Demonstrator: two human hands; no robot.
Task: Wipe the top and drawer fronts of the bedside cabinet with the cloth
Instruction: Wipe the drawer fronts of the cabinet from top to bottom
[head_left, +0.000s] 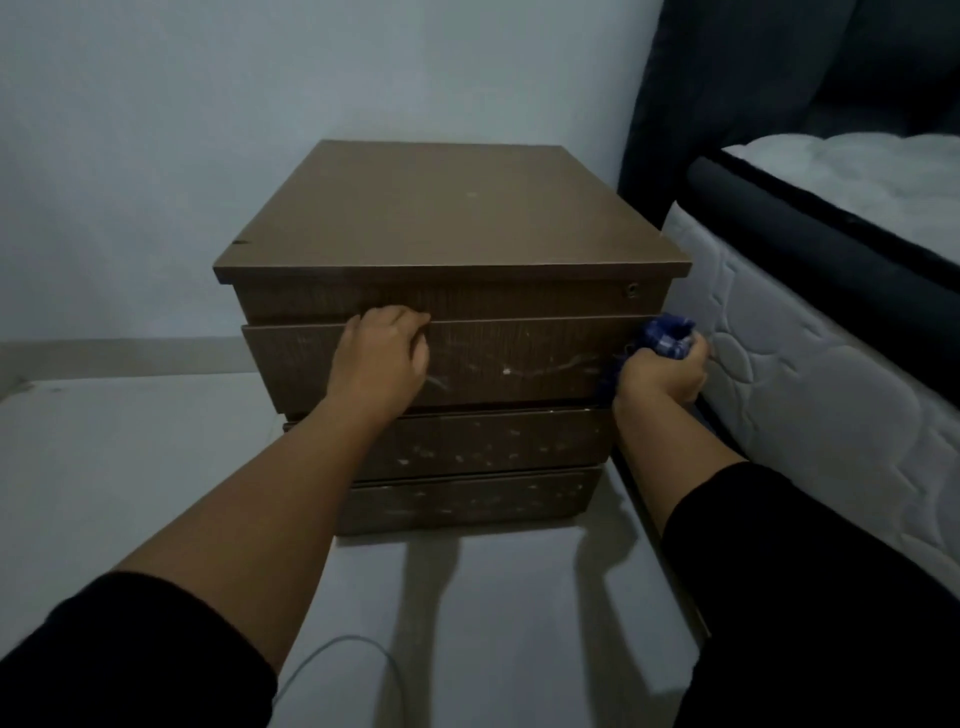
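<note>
A brown wooden bedside cabinet (452, 218) stands against the wall, its bare top facing me. Below the top are several drawer fronts; the second drawer front (519, 364) sticks out slightly and shows white smears, and the lower fronts (493, 447) are speckled white. My left hand (382, 358) rests on that second front, fingers curled over its upper edge. My right hand (662, 371) grips a bunched blue cloth (665, 332) pressed against the right end of the same drawer front, close to the mattress.
A bed with a white quilted mattress (810, 364) and dark frame (779, 234) stands tight against the cabinet's right side. A pale wall (156, 156) is behind and to the left. A thin light cable (332, 654) lies on the grey floor (130, 441) near me.
</note>
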